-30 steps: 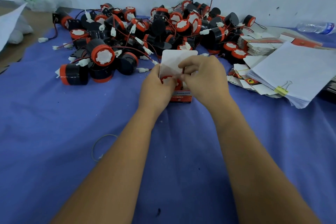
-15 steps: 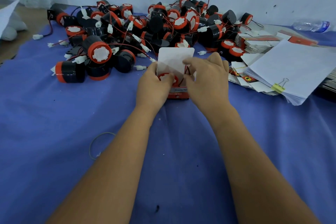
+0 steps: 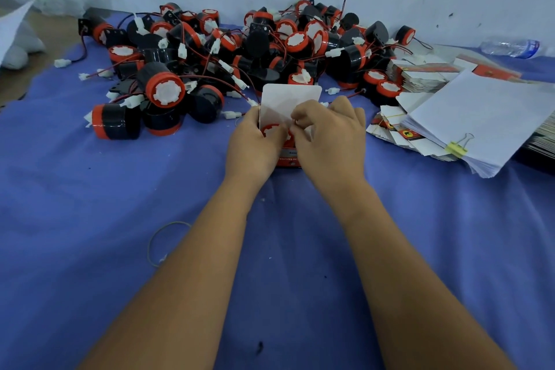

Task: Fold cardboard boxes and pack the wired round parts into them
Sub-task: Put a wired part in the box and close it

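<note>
A small cardboard box (image 3: 289, 99) stands on the blue cloth with its white lid flap upright. Inside its open top sits a round black part with a red rim (image 3: 271, 131). My left hand (image 3: 255, 146) grips the box's left side, thumb on the part's top. My right hand (image 3: 330, 141) has curled fingers pinching at the box's opening on the right, over the part; what lies under them is hidden. A big pile of wired round parts (image 3: 240, 51) lies just behind the box.
Flat unfolded boxes (image 3: 420, 72) are stacked at the right, beside a sheaf of white paper (image 3: 486, 117) with a yellow binder clip (image 3: 458, 146). A water bottle (image 3: 510, 47) lies by the wall. A rubber band (image 3: 162, 242) lies on the cloth at the left.
My right hand's fingers have curled in from the box's side onto its opening. The left hand keeps its grip and the box stays in place.
</note>
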The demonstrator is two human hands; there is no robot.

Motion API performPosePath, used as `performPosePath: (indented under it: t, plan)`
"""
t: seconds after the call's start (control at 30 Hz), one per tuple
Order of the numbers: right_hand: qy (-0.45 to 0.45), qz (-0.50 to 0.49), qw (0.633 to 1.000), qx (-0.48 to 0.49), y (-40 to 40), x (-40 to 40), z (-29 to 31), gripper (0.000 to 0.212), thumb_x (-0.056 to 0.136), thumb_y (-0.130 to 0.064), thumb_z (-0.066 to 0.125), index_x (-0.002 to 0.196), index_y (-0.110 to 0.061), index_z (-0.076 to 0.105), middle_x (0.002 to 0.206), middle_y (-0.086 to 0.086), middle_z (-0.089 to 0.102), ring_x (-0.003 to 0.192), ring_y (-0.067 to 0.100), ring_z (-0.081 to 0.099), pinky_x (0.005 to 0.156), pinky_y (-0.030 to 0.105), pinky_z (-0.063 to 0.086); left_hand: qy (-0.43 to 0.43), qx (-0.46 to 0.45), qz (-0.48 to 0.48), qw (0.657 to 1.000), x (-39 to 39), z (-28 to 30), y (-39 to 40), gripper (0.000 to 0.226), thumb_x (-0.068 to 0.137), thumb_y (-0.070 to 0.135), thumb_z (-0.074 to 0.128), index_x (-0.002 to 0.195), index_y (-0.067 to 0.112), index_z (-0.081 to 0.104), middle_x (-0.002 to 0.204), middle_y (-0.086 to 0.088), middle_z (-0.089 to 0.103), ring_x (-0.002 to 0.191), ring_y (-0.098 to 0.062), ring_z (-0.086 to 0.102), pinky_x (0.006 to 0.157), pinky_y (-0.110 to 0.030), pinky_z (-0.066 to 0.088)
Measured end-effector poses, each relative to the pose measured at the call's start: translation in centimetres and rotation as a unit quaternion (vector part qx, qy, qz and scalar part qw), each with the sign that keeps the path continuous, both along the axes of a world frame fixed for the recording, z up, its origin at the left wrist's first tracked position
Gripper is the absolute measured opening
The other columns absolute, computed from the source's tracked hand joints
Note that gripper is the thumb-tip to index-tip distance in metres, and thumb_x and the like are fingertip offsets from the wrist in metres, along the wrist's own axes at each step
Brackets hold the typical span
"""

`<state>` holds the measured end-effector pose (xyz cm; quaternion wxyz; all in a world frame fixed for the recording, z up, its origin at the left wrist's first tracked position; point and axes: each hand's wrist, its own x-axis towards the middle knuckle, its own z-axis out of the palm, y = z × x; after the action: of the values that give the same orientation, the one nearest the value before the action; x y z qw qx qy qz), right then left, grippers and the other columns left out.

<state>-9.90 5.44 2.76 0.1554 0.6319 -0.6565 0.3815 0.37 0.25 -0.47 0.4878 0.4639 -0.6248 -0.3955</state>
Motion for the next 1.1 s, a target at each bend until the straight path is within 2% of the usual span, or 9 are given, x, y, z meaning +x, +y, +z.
performPosePath:
  t: [0.1, 0.23, 0.37, 0.47, 0.57, 0.7, 0.8, 0.93, 1.1]
  plan:
    - [-0.031, 0.027, 0.999, 0.019, -0.1, -0.2, -0.1, 0.011, 0.078, -0.009, 0.069, 0.086, -0.015, 0.065, 0.074, -0.002, 0.064, 0.084, 0.021, 0.049, 0.074, 0.021, 0.02, 0.021, 0.022, 0.002, 1.0, -0.1, 0.0, 0.0, 0.01, 0.09, 0.027, 0.061, 0.093, 0.036, 0.059, 0.088, 0.017, 0.066, 0.086, -0.006, 0.063, 0.072, -0.029, 0.053]
    - [-0.033, 0.046, 0.998, 0.025, -0.3, -0.5, -0.4, 0.009, 0.077, -0.008, 0.066, 0.083, -0.016, 0.066, 0.073, 0.0, 0.062, 0.082, 0.019, 0.046, 0.073, 0.024, 0.021, 0.065, 0.053, 0.004, 0.996, -0.4, 0.3, 0.1, 0.008, 0.089, 0.034, 0.063, 0.083, 0.034, 0.059, 0.08, 0.017, 0.065, 0.077, -0.005, 0.061, 0.07, -0.03, 0.05]
    - [-0.022, 0.071, 0.997, 0.014, -0.2, -0.8, -0.8, 0.01, 0.076, -0.009, 0.066, 0.083, -0.016, 0.069, 0.065, -0.003, 0.055, 0.079, 0.013, 0.042, 0.075, 0.026, 0.029, 0.052, 0.048, 0.001, 0.997, -0.3, 0.5, -0.1, 0.006, 0.09, 0.029, 0.067, 0.094, 0.03, 0.063, 0.093, 0.012, 0.07, 0.089, -0.009, 0.066, 0.077, -0.032, 0.056]
    - [-0.212, 0.084, 0.972, -0.056, 0.1, -0.9, -0.8, 0.01, 0.082, -0.012, 0.061, 0.087, -0.017, 0.068, 0.071, -0.007, 0.057, 0.072, 0.006, 0.044, 0.068, 0.02, 0.037, 0.055, 0.053, 0.002, 0.997, -0.4, 0.5, -0.2, 0.007, 0.09, 0.03, 0.067, 0.096, 0.029, 0.064, 0.093, 0.011, 0.071, 0.089, -0.008, 0.067, 0.077, -0.031, 0.055]
    - [-0.446, 0.013, 0.888, -0.111, -0.1, -1.4, -0.6, 0.017, 0.088, -0.004, 0.054, 0.088, -0.019, 0.063, 0.075, -0.014, 0.058, 0.068, 0.001, 0.048, 0.065, 0.015, 0.04, 0.043, 0.061, 0.019, 0.997, -0.5, 0.5, -0.2, 0.008, 0.089, 0.028, 0.065, 0.088, 0.035, 0.06, 0.092, 0.014, 0.068, 0.09, -0.005, 0.064, 0.075, -0.028, 0.053]
    - [-0.563, 0.06, 0.82, 0.085, -0.9, -2.0, -1.8, 0.017, 0.097, -0.016, 0.053, 0.107, -0.012, 0.067, 0.098, 0.001, 0.07, 0.084, 0.011, 0.061, 0.072, 0.024, 0.053, 0.037, 0.06, 0.025, 0.997, -0.4, 0.5, -0.1, 0.014, 0.088, 0.022, 0.061, 0.086, 0.036, 0.059, 0.093, 0.014, 0.067, 0.087, -0.002, 0.063, 0.07, -0.025, 0.051]
    - [-0.572, 0.12, 0.803, 0.118, -1.3, -1.7, -2.1, 0.025, 0.102, -0.019, 0.044, 0.107, -0.016, 0.068, 0.093, -0.005, 0.073, 0.082, 0.005, 0.067, 0.066, 0.018, 0.054, 0.036, 0.059, 0.015, 0.997, -0.4, 0.5, -0.2, 0.02, 0.09, 0.017, 0.059, 0.092, 0.037, 0.058, 0.097, 0.013, 0.066, 0.09, -0.004, 0.063, 0.071, -0.024, 0.052]
    - [-0.52, 0.14, 0.827, 0.161, -1.6, -1.5, -2.5, 0.023, 0.103, -0.021, 0.042, 0.115, -0.019, 0.062, 0.107, -0.002, 0.069, 0.1, 0.013, 0.063, 0.086, 0.029, 0.053, 0.03, 0.059, -0.01, 0.998, -0.2, 0.6, -0.1, 0.024, 0.094, 0.013, 0.055, 0.101, 0.036, 0.054, 0.097, 0.016, 0.064, 0.092, -0.004, 0.06, 0.076, -0.024, 0.05]
    - [-0.481, 0.152, 0.852, 0.142, -1.4, -1.0, -2.5, 0.034, 0.095, -0.01, 0.052, 0.123, -0.029, 0.051, 0.117, -0.002, 0.064, 0.105, 0.015, 0.062, 0.086, 0.03, 0.054, 0.028, 0.08, -0.049, 0.995, 0.0, 0.8, -0.1, 0.029, 0.096, 0.01, 0.05, 0.114, 0.032, 0.052, 0.11, 0.011, 0.065, 0.103, -0.012, 0.062, 0.086, -0.032, 0.052]
